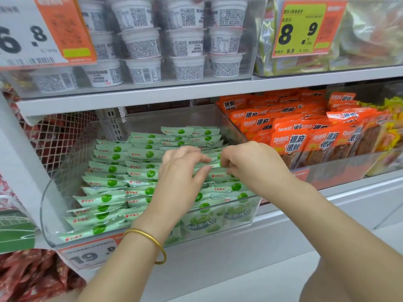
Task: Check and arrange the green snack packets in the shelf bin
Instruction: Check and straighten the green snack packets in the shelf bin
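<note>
The white shelf (152, 95) carries the clear bin (46, 192). Above the bin stand stacked white cups (141, 44), and in the next bin to its right lie orange packets (305, 136). Inside the bin, the green snack packets (113, 168) fill overlapping rows from front to back. Over the bin's right-hand row the left hand (181, 173) and right hand (250, 162) meet. Each has thumb and fingers curled, pinching the top edge of the pinched packet (216, 174) between them. Just in front of the bin, a gold bangle (150, 238) circles the left wrist.
</note>
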The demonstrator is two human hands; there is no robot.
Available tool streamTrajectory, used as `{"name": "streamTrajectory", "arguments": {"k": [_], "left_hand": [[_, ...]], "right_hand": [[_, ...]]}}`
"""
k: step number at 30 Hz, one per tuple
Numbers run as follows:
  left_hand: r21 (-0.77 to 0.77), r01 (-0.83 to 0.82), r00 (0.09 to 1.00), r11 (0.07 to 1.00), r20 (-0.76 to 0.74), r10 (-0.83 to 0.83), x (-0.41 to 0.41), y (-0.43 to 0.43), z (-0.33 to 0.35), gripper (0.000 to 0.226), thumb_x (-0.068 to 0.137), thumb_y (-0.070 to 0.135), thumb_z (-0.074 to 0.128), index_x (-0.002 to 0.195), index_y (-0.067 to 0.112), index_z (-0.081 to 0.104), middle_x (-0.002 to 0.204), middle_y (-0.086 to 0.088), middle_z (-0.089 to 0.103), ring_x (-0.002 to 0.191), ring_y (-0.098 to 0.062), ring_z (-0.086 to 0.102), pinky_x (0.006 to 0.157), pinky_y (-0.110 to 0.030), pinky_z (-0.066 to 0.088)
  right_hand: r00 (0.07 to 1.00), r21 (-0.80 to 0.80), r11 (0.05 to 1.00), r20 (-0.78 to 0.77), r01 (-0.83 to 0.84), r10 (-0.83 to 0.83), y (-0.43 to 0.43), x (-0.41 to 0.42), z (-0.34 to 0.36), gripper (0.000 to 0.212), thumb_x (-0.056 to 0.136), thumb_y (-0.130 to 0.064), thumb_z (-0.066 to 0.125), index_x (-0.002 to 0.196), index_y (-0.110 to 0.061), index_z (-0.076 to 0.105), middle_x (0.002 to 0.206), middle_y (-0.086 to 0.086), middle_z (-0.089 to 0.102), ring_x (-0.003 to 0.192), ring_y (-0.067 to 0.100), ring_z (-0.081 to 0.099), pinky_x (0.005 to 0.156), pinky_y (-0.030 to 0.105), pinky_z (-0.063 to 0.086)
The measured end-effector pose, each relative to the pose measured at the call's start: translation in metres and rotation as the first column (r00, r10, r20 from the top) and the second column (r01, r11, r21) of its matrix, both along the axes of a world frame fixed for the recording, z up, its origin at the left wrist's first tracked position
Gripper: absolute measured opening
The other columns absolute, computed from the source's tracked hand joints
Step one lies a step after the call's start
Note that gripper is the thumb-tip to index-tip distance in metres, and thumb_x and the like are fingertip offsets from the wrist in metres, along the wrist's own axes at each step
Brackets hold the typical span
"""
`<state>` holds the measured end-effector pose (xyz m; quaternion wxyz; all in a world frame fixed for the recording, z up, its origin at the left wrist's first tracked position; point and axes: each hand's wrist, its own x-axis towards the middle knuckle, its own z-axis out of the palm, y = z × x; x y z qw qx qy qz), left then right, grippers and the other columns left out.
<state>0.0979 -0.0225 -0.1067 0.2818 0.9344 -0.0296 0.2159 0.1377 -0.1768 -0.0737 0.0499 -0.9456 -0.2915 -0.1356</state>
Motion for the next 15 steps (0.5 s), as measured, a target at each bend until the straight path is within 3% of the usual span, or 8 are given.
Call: {"name": "streamTrajectory", "arguments": {"k": [4,7,11,15], "left_hand": [[0.143,-0.014,0.998,0.99,-0.063,0.024,0.002,-0.005,-0.006,0.014,0.091,0.03,0.057,0.098,0.027,0.069,0.135,0.008,0.048,0.126,-0.017,0.028,0.102,-0.03,0.022],[0.1,-0.028,0.998,0.995,-0.048,0.033,0.004,-0.005,-0.004,0.012,0.09,0.028,0.059,0.096,0.026,0.069,0.136,0.007,0.047,0.128,-0.018,0.027,0.103,-0.032,0.022],[0.08,-0.102,0.995,0.992,0.016,0.101,0.007,0.0,-0.001,0.015,0.091,0.03,0.058,0.103,0.027,0.066,0.129,0.007,0.05,0.124,-0.017,0.03,0.101,-0.031,0.024],[0.119,-0.125,0.991,0.985,-0.039,0.131,0.011,0.003,-0.002,0.019,0.092,0.033,0.056,0.108,0.029,0.065,0.131,0.007,0.048,0.125,-0.018,0.029,0.099,-0.033,0.024]], "right_hand": [[0.997,-0.112,0.994,-0.07,0.014,-0.022,0.01,0.004,-0.012,0.014,0.087,-0.011,0.059,0.098,-0.02,0.059,0.094,0.002,0.064,0.091,0.028,0.061,0.065,0.031,0.043],[0.996,0.007,1.0,-0.09,0.027,-0.027,0.002,0.004,-0.007,0.017,0.086,-0.008,0.057,0.1,-0.017,0.057,0.092,0.003,0.066,0.087,0.029,0.061,0.069,0.036,0.051],[0.998,0.164,0.986,0.056,0.024,-0.034,-0.006,0.003,0.01,0.026,0.087,-0.004,0.055,0.106,-0.019,0.061,0.093,0.004,0.068,0.088,0.029,0.062,0.073,0.041,0.053],[0.999,0.061,0.998,0.032,0.007,-0.008,0.007,0.013,0.015,0.026,0.089,-0.006,0.056,0.106,-0.024,0.065,0.101,0.001,0.068,0.095,0.025,0.062,0.077,0.037,0.052]]}}
